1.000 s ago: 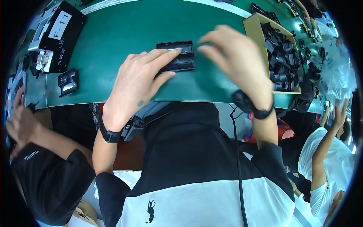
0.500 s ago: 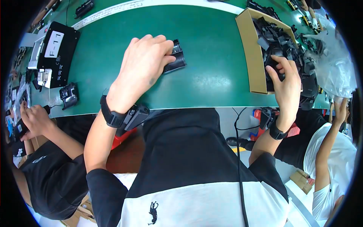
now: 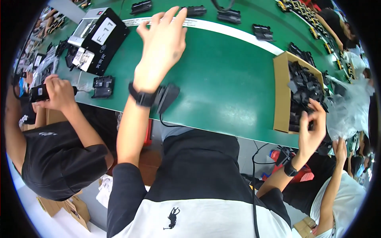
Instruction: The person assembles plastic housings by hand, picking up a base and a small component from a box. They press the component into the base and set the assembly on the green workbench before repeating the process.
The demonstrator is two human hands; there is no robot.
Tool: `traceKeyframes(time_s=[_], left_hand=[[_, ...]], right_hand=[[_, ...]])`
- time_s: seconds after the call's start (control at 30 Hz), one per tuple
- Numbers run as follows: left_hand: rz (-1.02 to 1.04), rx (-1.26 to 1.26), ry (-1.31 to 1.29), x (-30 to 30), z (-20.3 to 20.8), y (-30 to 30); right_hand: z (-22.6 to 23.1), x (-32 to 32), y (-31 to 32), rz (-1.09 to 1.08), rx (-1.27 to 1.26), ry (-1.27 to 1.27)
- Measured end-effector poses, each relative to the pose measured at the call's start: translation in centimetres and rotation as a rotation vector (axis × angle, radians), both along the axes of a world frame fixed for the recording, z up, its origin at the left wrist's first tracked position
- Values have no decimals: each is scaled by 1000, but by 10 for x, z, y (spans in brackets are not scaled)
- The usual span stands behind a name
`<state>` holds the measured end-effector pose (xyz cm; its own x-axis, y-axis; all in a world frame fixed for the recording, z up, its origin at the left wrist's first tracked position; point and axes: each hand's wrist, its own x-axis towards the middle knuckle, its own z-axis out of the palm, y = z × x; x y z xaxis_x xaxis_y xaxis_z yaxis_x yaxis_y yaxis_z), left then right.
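My left hand (image 3: 164,45) reaches to the far side of the green table, over the white strip. Its fingers are spread, and I see nothing held in them. Just right of the fingertips lies a black plastic housing (image 3: 195,10); whether they touch it I cannot tell. Over the right-hand cardboard box (image 3: 281,95) is my right hand (image 3: 312,129), thumb and fingers apart. Black plastic parts (image 3: 303,81) fill that box, close around the fingertips. Nothing shows clearly in this hand's grasp.
More black housings (image 3: 229,16) lie along the far side. A black device box (image 3: 97,41) stands at the left, with another housing (image 3: 103,86) near it. A co-worker at left holds a black tool (image 3: 39,93). A clear plastic bag (image 3: 343,107) hangs by a person at right.
My left hand has left the table's middle for the far side, and the black housing it gripped is out of it. The right hand stays at the box, its fingers wider. The view has shifted.
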<state>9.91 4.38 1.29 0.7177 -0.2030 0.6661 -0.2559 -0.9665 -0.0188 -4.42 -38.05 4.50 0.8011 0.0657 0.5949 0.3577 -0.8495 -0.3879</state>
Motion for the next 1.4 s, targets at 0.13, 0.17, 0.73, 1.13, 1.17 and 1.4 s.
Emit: traceKeyframes(time_s=[0.13, 0.17, 0.73, 1.13, 1.17, 1.4], left_hand=[[143, -158, 164, -86, 7, 66], [302, -133, 204, -112, 4, 84], [-156, -484, 836, -160, 12, 51], [-412, -496, 801, -130, -3, -12], [-412, -497, 801, -129, -4, -13], [-487, -425, 609, -127, -16, -19]], right_hand=[[-2, -14, -16, -36, 254, 110], [-5, -13, -6, -33, 307, 135], [-33, 31, 132, 303, 362, 495], [-30, 45, 119, 357, -236, 367], [-34, 46, 122, 355, -226, 352], [-22, 38, 138, 356, -41, 445]])
